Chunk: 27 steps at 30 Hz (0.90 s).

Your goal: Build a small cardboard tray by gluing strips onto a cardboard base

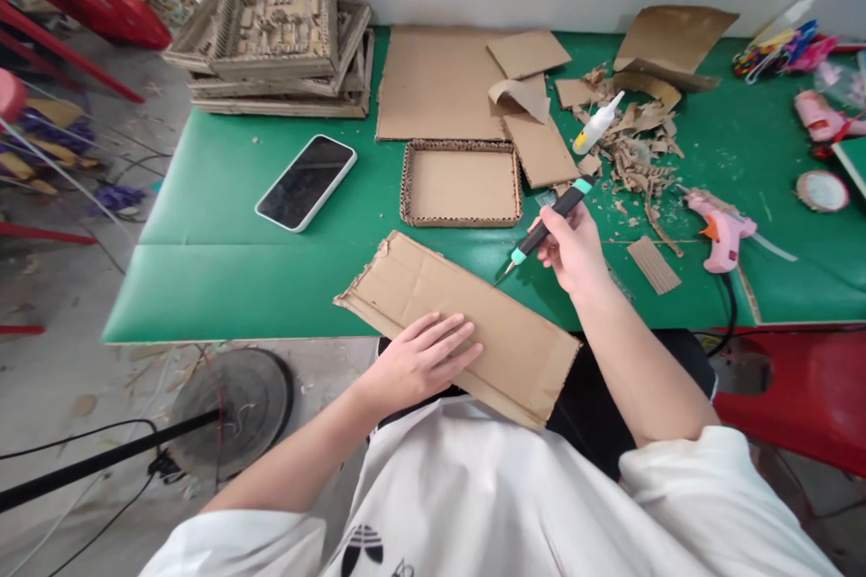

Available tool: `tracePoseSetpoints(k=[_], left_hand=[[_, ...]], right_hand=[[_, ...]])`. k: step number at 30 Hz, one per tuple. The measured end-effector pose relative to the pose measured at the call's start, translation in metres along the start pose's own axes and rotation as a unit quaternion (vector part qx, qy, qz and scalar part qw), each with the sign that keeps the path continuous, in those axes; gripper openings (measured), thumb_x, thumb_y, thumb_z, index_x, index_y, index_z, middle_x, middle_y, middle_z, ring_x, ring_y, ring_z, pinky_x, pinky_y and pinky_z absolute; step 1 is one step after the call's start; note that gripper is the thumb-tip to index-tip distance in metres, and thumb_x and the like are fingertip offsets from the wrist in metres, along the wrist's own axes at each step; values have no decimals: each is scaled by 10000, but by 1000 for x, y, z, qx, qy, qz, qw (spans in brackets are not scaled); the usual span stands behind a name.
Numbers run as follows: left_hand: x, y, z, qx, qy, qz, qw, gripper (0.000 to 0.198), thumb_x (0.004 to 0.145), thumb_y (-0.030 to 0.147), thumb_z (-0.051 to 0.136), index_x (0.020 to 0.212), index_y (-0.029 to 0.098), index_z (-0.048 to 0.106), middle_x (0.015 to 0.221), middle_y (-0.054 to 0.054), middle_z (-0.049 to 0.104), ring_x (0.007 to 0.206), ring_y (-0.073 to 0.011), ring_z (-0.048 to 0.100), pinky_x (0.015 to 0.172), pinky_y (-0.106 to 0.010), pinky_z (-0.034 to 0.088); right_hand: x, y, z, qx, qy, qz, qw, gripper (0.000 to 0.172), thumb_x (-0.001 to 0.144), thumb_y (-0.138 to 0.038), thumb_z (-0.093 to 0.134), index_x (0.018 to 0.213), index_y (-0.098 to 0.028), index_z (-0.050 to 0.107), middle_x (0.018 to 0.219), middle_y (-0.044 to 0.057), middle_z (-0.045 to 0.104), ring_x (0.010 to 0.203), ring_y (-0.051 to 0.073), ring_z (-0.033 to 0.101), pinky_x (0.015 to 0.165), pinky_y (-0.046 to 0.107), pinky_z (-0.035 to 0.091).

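Observation:
A strip of cardboard (501,325) lies slanted over the table's front edge, its near end above my lap. My left hand (429,356) rests flat on it with the fingers stretched out. In my right hand (572,243) is a black and teal craft knife (543,227), gripped like a pen. Its thin metal tip points down at the strip's far edge; whether it touches cannot be made out. Just beyond the strip sits a shallow cardboard tray (406,185) with corrugated walls.
A phone (307,182) lies left of the tray. Stacked cardboard frames (277,63) stand at the back left. To the right are cardboard scraps (640,158), a glue bottle (599,122), a pink glue gun (727,234) with a cord, and a tape roll (822,190).

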<state>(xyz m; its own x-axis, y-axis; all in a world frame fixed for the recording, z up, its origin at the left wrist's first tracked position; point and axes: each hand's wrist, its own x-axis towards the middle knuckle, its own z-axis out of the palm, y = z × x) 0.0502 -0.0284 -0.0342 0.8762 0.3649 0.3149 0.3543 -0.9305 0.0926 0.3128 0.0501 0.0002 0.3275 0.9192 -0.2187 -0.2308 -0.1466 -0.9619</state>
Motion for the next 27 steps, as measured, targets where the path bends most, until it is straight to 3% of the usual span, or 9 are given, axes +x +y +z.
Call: tracePoseSetpoints(k=[9,27], left_hand=[[-1,0,1,-13,16,2,1000,369,913,304,485,1266,227,560,1280,-25,613,1243,-205,511,1155,-387,247],[-1,0,2,-20,17,-1,1000,368,923,304,463,1273,236,554,1285,-18,609,1254,-195,496,1154,-380,248]], right_hand=[[5,5,15,-45,-11,-24,999,495,604,-458,761,824,-270,360,520,-124,561,284,88,468,226,199,306],[8,13,14,-96,-46,-62,992,486,639,-501,758,830,-271,374,561,-88,584,288,91,464,220,219,328]])
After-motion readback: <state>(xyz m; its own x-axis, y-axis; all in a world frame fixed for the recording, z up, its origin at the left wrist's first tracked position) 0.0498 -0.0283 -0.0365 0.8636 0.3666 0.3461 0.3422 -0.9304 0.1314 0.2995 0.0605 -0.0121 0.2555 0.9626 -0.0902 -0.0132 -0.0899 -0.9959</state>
